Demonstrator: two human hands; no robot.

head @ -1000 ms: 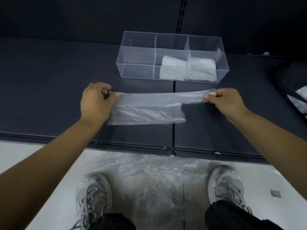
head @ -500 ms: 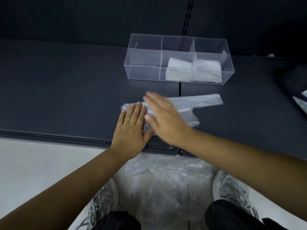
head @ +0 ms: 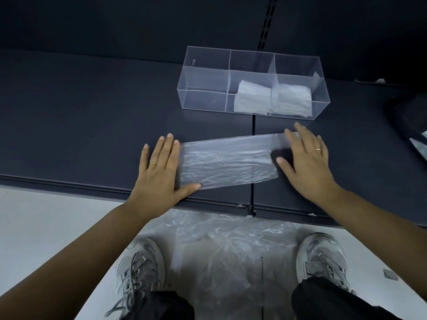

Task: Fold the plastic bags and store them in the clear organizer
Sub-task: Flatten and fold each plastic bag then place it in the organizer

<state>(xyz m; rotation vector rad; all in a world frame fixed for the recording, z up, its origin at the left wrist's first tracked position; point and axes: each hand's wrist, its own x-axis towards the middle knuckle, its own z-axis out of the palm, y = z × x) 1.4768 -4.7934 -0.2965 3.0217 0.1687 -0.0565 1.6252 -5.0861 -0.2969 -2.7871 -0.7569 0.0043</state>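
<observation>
The plastic bag [head: 227, 162] lies flattened in a long strip across the middle of the frame, on the near part of the dark table [head: 80, 123], its right end tilted slightly toward the upper right and crossing the table's seam [head: 253, 125]. The left hand [head: 159, 172] lies palm down at the bag's left end, fingers straight and spread on the table just beside the edge, the thumb touching the bag's near left corner. The right hand [head: 307, 162] lies flat and spread as well, with its fingers pressing on the narrower right end of the bag. Each hand wears a thin ring. Beyond the bag, in the upper centre, stands the clear organizer [head: 203, 77] with three compartments; a folded bag [head: 253, 97] sits in the middle one and another folded bag [head: 292, 100] in the right one. At the right edge a dark object [head: 406, 116] rests on the table, only partly in view. Below the table's front edge, loose clear plastic [head: 231, 250] lies crumpled on the pale floor between two grey shoes [head: 138, 269].
</observation>
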